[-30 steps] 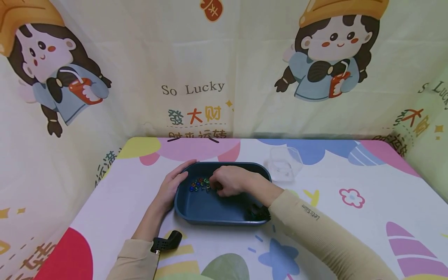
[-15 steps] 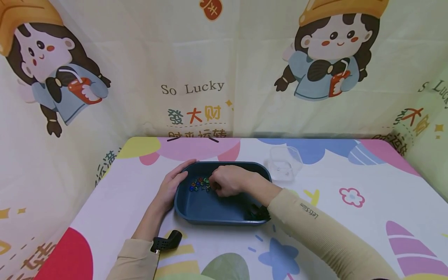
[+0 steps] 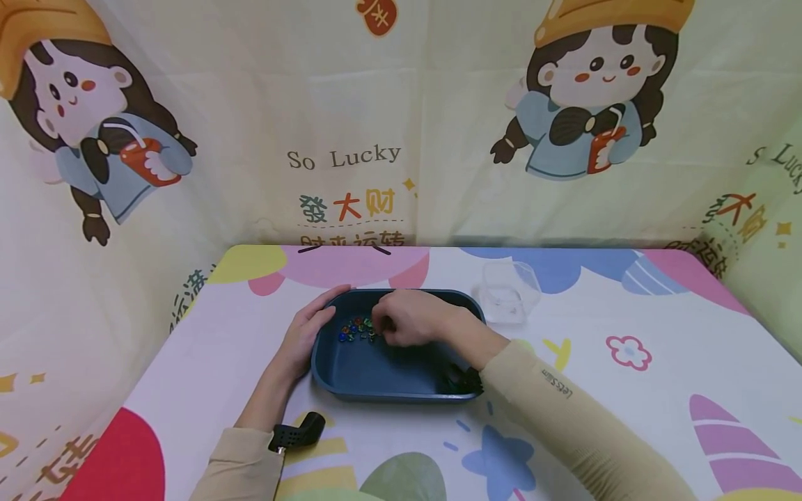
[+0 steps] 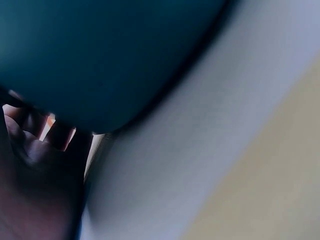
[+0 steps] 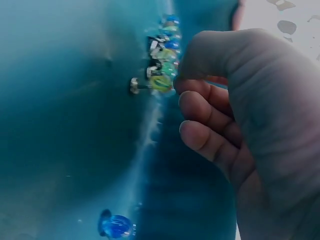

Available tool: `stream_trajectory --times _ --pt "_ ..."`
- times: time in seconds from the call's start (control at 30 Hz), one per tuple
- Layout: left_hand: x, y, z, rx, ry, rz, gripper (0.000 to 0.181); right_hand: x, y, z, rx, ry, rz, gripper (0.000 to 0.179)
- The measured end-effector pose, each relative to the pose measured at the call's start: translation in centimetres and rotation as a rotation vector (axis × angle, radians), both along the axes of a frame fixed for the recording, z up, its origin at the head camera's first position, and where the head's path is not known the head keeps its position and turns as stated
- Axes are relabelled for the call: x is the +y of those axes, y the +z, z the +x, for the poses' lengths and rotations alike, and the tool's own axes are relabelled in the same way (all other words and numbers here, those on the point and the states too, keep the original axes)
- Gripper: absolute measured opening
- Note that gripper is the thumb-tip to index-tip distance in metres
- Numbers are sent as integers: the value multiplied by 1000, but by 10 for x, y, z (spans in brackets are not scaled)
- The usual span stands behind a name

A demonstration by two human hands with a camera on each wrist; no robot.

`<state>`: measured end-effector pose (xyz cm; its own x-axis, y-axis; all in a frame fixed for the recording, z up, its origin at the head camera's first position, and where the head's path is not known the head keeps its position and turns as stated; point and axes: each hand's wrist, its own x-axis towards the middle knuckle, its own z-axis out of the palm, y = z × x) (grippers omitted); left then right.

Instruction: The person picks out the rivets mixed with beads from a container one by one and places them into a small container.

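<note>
A dark blue rectangular tray (image 3: 382, 379) stands on the table. My left hand (image 3: 299, 341) holds its left end, thumb at the rim and fingers round the outside; in the left wrist view the fingers (image 4: 42, 135) show beyond the tray's wall. Inside lie several small translucent coloured pieces (image 3: 354, 330), some with shiny metallic ends. My right hand (image 3: 410, 320) reaches into the tray with curled fingers. In the right wrist view its thumb and forefinger come together beside a yellow-green piece (image 5: 161, 83); whether they pinch anything is hidden. A blue piece (image 5: 116, 226) lies apart from the row.
A clear plastic box (image 3: 510, 292) stands just behind the tray's right end. Beside the right cuff, low over the tray's front right corner, is a dark indistinct object (image 3: 462, 380). A patterned cloth (image 3: 626, 292) covers the table, and a printed curtain (image 3: 451, 139) hangs behind.
My right hand has lifted slightly and rolled a little over the coloured pieces. The left hand keeps its hold on the tray.
</note>
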<state>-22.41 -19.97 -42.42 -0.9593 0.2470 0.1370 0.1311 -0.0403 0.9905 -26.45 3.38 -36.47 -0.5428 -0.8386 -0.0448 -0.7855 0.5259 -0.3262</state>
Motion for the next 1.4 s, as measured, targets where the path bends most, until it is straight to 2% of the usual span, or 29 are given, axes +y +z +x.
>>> stream_trajectory --times 0.4,0.63,0.83,1.2,1.4 --pt "1 0 0 20 -3 -19 44 14 7 1 30 -62 -193 6" --pt "1 0 0 10 10 -23 44 19 11 2 92 -49 -281 5" --pt "1 0 1 7 12 -40 44 24 12 2 104 -57 -326 7" --pt "0 -2 1 3 22 -46 45 29 15 1 132 -22 -506 7" --pt "1 -1 -1 3 19 -40 44 38 20 0 145 -106 -571 7"
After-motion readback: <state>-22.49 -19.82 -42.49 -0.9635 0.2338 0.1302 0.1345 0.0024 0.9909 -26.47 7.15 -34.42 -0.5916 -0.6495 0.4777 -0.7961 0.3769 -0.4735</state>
